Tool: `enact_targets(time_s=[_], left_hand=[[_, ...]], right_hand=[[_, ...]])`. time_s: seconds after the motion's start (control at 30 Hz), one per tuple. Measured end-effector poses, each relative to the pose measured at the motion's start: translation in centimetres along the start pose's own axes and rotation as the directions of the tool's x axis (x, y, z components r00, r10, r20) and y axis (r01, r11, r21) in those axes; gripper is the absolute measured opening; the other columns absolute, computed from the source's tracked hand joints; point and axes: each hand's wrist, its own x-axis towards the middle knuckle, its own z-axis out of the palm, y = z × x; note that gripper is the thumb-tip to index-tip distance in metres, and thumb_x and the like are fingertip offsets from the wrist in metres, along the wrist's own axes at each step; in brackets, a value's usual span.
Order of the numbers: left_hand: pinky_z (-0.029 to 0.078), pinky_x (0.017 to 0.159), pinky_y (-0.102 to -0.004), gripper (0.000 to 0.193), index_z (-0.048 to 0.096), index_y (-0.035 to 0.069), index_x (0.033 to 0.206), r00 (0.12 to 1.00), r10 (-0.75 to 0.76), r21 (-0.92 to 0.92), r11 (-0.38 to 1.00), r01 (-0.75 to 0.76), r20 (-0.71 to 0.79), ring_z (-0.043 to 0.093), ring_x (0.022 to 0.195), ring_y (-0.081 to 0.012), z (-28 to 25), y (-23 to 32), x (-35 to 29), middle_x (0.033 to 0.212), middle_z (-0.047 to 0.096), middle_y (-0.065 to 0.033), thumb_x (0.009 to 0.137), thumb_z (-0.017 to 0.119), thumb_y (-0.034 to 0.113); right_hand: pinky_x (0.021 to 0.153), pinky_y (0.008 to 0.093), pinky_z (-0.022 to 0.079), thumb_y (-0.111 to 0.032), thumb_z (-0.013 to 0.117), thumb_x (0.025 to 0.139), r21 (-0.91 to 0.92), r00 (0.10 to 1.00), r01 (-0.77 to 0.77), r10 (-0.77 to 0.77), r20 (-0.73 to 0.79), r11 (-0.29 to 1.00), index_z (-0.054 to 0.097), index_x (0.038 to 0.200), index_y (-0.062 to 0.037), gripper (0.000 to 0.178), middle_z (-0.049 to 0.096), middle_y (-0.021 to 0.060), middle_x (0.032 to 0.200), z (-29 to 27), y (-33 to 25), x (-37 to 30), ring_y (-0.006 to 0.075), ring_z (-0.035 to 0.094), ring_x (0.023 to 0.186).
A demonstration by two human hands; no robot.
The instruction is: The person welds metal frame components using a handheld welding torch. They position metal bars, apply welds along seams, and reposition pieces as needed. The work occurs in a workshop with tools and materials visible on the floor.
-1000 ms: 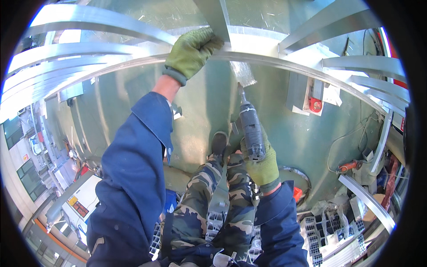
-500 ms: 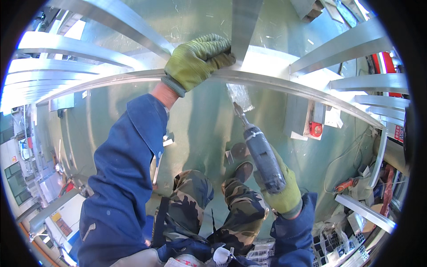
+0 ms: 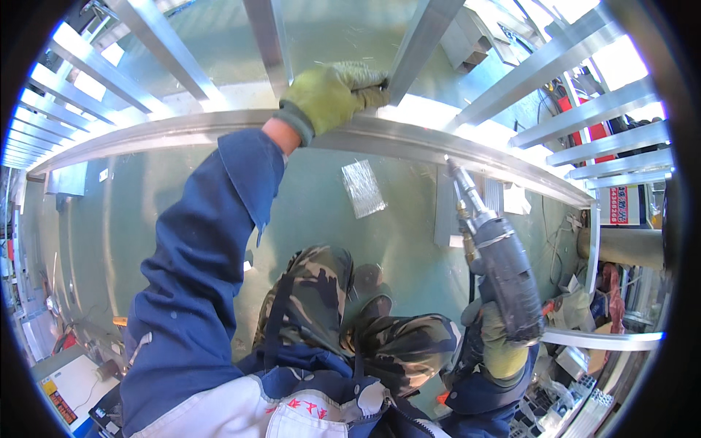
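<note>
Left hand: gloved, positioned over the rail of the metal frame, fingers beside 1 slat. Right hand: gloved, holds the dark power tool; tip at the rail, contact indeterminable. 1 shiny rectangular piece lies on the floor.

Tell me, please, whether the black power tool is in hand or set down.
In hand: the right hand grips the black power tool near its rear.

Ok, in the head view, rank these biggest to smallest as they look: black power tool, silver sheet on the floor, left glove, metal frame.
1. Metal frame
2. Black power tool
3. Left glove
4. Silver sheet
Nearness likely enlarges the tool.
</note>
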Motion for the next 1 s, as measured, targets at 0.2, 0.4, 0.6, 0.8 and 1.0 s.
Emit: enact_targets(time_s=[0.2, 0.4, 0.6, 0.8, 1.0], left_hand=[[0.057, 0.092, -0.0332, 0.041, 0.08, 0.017, 0.124, 0.997, 0.078, 0.055, 0.996, -0.077, -0.014, 0.074, 0.103, -0.0245, 0.9, -0.2, 0.2, 0.117, 0.08, -0.0051, 0.094, 0.08, 0.046], [0.057, 0.091, -0.0324, 0.04, 0.08, 0.018, 0.124, 1.0, 0.01, 0.057, 0.998, -0.01, -0.002, 0.074, 0.103, -0.0234, 0.4, -0.6, -0.1, 0.116, 0.081, -0.0041, 0.094, 0.08, 0.044], [0.057, 0.093, -0.0317, 0.037, 0.081, 0.013, 0.121, 0.999, 0.051, -0.041, 0.998, -0.052, -0.016, 0.074, 0.104, -0.0217, 1.4, -0.4, 0.4, 0.115, 0.08, -0.0058, 0.093, 0.083, 0.037], [0.057, 0.094, -0.0314, 0.036, 0.081, 0.012, 0.121, 0.99, 0.128, -0.037, 0.991, -0.131, -0.065, 0.074, 0.104, -0.0224, 1.2, -1.1, 0.2, 0.114, 0.08, -0.0057, 0.093, 0.083, 0.035], [0.058, 0.092, -0.0312, 0.036, 0.081, 0.013, 0.121, 0.986, 0.148, 0.037, 0.989, -0.146, -0.075, 0.075, 0.102, -0.0229, 0.8, -1.1, -0.1, 0.114, 0.079, -0.0058, 0.093, 0.083, 0.036]], right_hand=[[0.083, 0.0354, 0.056, -0.045, 0.066, 0.105, 0.11, 0.916, 0.184, -0.13, -0.381, 0.977, 0.059, 0.142, -0.0013, 0.058, 0.07, 0.0161, 0.122, -1.3, -3.2, -3.7, 0.0231, 0.068, 0.093], [0.062, 0.0316, 0.057, -0.037, 0.062, 0.106, 0.554, 0.712, 0.385, 0.144, -0.687, 0.738, 0.045, 0.148, 0.0103, 0.066, 0.068, 0.03, 0.12, 2.9, -9.5, -1.2, 0.0175, 0.064, 0.066], [0.042, 0.0264, 0.052, -0.041, 0.063, 0.106, 0.731, 0.932, 0.278, 0.01, -0.363, 0.623, 0.042, 0.152, 0.008, 0.071, 0.068, 0.0337, 0.12, 1.0, -8.3, 0.7, 0.0169, 0.061, 0.051], [0.038, 0.0267, 0.053, -0.033, 0.051, 0.112, 0.775, 0.944, 0.237, 0.05, -0.327, 0.585, 0.041, 0.151, 0.0088, 0.057, 0.069, 0.0332, 0.12, 1.8, -7.1, 3.2, 0.0167, 0.061, 0.048], [0.039, 0.0265, 0.054, -0.032, 0.052, 0.112, 0.771, 0.959, 0.185, 0.059, -0.277, 0.61, 0.045, 0.149, 0.0086, 0.055, 0.07, 0.0335, 0.12, 2.2, -6.5, 4.8, 0.0163, 0.063, 0.05]])
